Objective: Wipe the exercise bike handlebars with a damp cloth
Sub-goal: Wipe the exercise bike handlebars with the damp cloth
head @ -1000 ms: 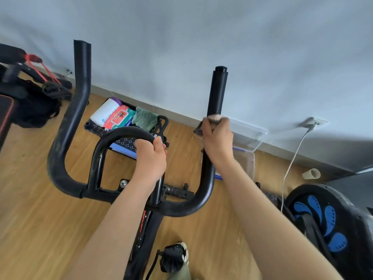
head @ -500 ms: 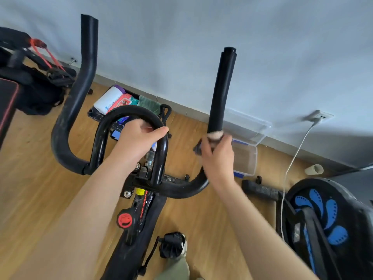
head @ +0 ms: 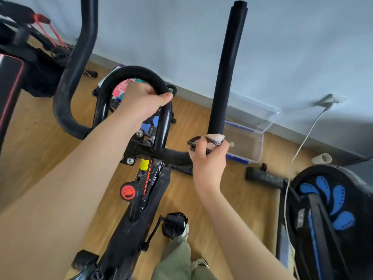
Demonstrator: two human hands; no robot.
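Observation:
The black exercise bike handlebars (head: 228, 63) rise in front of me, with a right upright bar, a left curved bar (head: 74, 63) and a centre loop (head: 139, 74). My right hand (head: 210, 160) is wrapped around the base of the right bar where it bends, gripping a pale cloth with a dark dotted edge (head: 214, 138) against it. My left hand (head: 141, 102) holds the right side of the centre loop from above.
A clear plastic bin (head: 250, 134) lies on the wood floor by the wall. A tray of cleaning supplies (head: 119, 89) sits behind the loop. A second bike's flywheel with blue marks (head: 331, 209) stands at right, a white cable (head: 302, 146) beside it. A black bench (head: 10, 81) is at left.
My right hand slid down the right bar with the cloth, from mid-height to the lower bend. My left hand shifted on the centre loop. The view moved closer and lower.

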